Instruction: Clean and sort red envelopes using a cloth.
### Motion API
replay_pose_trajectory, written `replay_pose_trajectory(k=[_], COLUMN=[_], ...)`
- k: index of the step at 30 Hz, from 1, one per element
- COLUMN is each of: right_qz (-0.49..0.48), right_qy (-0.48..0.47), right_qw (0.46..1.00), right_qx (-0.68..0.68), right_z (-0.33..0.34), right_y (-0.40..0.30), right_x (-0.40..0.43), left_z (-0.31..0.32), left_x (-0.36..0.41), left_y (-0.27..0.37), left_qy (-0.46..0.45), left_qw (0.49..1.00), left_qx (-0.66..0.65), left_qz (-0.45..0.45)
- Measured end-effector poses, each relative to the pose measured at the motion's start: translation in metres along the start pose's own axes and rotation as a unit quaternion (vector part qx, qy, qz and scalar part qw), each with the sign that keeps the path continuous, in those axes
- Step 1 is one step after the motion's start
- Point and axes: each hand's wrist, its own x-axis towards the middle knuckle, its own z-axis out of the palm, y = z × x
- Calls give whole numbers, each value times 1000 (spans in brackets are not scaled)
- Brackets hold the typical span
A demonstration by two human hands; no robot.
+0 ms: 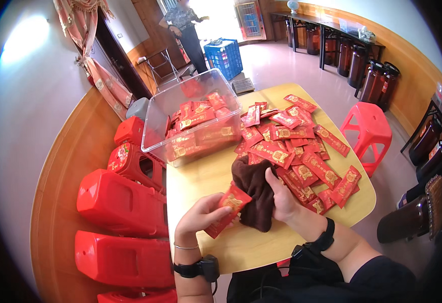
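My left hand grips a red packet with gold print between thumb and fingers, just above the wooden table. To its right, a dark brown cloth hangs in folds from my right hand, whose thumb points up along the cloth's edge. Red packets of the same kind lie in a loose, overlapping pile beyond and to the right of the cloth. At the table's far left stands a clear plastic bin, partly filled with more such packets.
Red plastic stools line the left wall, and another red stool stands right of the table. A person stands beyond, beside a blue crate. Large dark jars stand by the right wall.
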Motion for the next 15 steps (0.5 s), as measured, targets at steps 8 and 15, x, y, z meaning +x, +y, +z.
replay_pose_trajectory(k=[8,15], right_qz=[-57,14], right_qy=[-89,-34], right_qw=[858,935], right_qx=[-503,-353], right_z=[-13,-7], right_y=[16,16], right_x=[0,0], left_z=[3,1], left_x=[7,9], left_y=[-8,-13], left_qy=[-30,-96], left_qw=[974,987], left_qx=[222,120], left_qz=[27,-43])
